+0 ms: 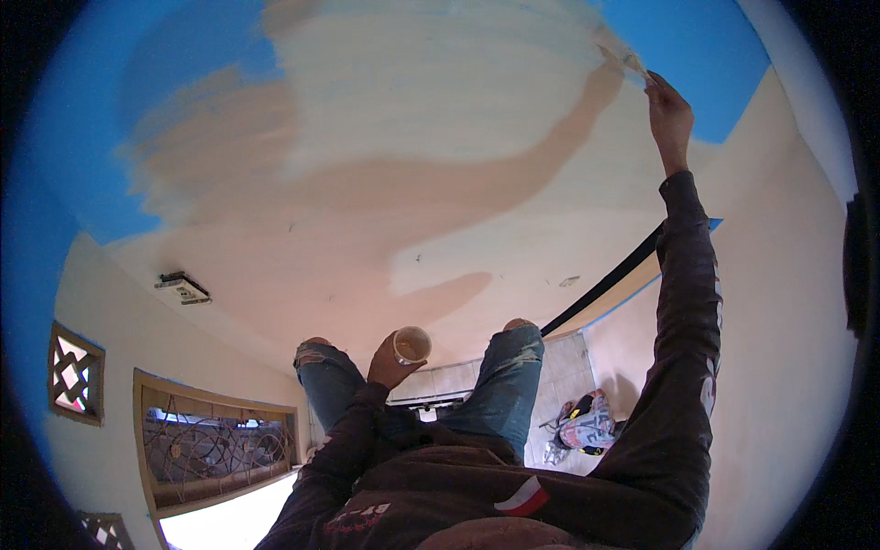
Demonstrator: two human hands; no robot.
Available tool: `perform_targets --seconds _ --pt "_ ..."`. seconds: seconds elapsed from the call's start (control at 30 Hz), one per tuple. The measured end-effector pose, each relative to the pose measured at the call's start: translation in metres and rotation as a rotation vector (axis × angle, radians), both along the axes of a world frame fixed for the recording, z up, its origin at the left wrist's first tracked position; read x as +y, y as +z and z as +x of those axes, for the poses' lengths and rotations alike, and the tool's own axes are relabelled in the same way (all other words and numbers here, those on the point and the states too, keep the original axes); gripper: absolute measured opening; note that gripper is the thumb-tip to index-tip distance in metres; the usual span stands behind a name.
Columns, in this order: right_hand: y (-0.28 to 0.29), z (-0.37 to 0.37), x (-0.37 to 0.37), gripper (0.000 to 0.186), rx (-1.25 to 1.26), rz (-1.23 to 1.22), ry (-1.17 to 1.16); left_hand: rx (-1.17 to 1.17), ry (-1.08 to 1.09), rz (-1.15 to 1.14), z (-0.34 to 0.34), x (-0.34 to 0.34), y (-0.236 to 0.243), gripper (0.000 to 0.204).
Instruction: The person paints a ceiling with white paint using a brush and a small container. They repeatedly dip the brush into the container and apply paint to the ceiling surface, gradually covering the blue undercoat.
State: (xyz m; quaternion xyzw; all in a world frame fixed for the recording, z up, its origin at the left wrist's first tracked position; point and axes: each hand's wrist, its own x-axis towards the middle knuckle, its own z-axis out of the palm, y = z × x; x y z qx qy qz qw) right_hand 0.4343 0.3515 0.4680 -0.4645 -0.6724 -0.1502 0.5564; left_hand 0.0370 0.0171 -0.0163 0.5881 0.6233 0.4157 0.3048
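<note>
My right arm is stretched far up to the right, and my right hand (671,117) is closed around the handle of a paintbrush (632,62). The bristles meet the wall (440,101), where pale cream paint borders bright blue. Low in front of my body, between my knees, my left hand (389,367) grips a small round tub (412,346) from its left side. Inside the tub is a beige liquid that looks like paint. The shadow of my right arm falls across the cream area.
Blue patches (82,119) show at the left and upper right of the wall. An electrical fitting (186,288) juts out at the left, near a lattice opening (75,371) and a grilled window (215,445). A patterned bag (587,422) lies on the floor below, right of my legs.
</note>
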Motion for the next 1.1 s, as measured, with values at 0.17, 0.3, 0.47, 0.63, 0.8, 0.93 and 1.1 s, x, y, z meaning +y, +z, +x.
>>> perform_targets --seconds 0.17,0.3,0.47,0.63,0.8,0.93,1.1 --pt "-0.014 0.003 -0.007 0.03 0.138 0.105 0.096 0.058 -0.012 0.017 0.0 0.002 -0.004 0.082" --pt "-0.012 -0.058 -0.02 0.031 0.161 0.064 0.442 0.074 -0.006 0.004 -0.001 0.001 -0.009 0.083" --pt "0.0 -0.114 -0.018 0.03 0.099 0.035 0.551 0.061 0.027 0.018 -0.002 -0.003 -0.008 0.083" --pt "0.0 -0.091 0.008 0.032 -0.014 0.07 0.313 0.056 0.023 0.036 -0.004 -0.003 -0.01 0.083" --pt "-0.012 -0.048 0.014 0.034 0.075 0.036 0.189 0.053 0.025 0.054 -0.002 -0.003 -0.007 0.083" --pt "-0.025 -0.002 0.025 0.03 0.081 0.133 -0.112 0.035 -0.01 0.058 0.0 0.0 -0.006 0.083" --pt "-0.033 0.013 0.001 0.027 0.174 0.194 -0.161 0.047 0.008 0.027 0.002 0.001 -0.008 0.08"
